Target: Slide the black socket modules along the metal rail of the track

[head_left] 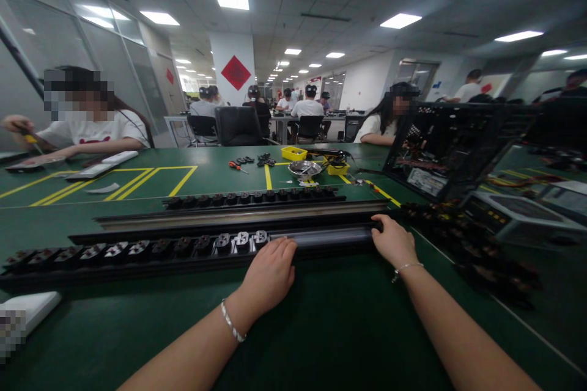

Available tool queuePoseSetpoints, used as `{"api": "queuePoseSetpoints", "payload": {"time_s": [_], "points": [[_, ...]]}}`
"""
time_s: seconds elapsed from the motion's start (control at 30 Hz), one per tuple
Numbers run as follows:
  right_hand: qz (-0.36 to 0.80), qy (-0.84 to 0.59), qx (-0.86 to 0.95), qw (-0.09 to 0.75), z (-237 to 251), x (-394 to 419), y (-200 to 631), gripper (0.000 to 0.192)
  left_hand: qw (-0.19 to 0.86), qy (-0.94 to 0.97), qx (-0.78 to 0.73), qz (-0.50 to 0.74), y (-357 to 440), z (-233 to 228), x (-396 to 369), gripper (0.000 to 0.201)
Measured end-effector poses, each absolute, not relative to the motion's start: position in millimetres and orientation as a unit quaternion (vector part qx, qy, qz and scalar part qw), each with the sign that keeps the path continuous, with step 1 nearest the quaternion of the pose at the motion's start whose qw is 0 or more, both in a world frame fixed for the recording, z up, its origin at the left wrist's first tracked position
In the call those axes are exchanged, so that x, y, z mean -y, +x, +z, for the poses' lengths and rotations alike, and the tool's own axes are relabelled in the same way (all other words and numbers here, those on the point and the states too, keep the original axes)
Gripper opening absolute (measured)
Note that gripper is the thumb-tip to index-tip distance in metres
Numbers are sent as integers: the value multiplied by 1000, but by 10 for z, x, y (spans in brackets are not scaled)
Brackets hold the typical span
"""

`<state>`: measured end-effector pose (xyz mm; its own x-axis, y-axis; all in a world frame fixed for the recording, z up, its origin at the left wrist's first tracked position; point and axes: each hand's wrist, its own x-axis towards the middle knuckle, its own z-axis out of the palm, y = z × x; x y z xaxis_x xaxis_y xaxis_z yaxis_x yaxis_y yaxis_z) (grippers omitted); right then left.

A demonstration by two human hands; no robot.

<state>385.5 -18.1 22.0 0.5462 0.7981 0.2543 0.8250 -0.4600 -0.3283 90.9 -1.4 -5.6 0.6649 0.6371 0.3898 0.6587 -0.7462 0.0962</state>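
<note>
Black power strip (192, 250) under both hands, unlabelled.

Both hands (270, 272) on socket rail (183, 250)

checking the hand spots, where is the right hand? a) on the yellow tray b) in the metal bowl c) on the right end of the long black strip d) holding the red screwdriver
c: the right hand rests on the right end of the long black strip, away from the metal bowl.
</note>
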Motion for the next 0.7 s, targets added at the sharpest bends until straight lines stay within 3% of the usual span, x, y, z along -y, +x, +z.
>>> {"api": "queuePoseSetpoints", "payload": {"time_s": [0.7], "points": [[-43, -853, 468, 226, 188, 184, 3973, 36, 33, -912, 357, -200, 909, -50, 31, 43]]}}
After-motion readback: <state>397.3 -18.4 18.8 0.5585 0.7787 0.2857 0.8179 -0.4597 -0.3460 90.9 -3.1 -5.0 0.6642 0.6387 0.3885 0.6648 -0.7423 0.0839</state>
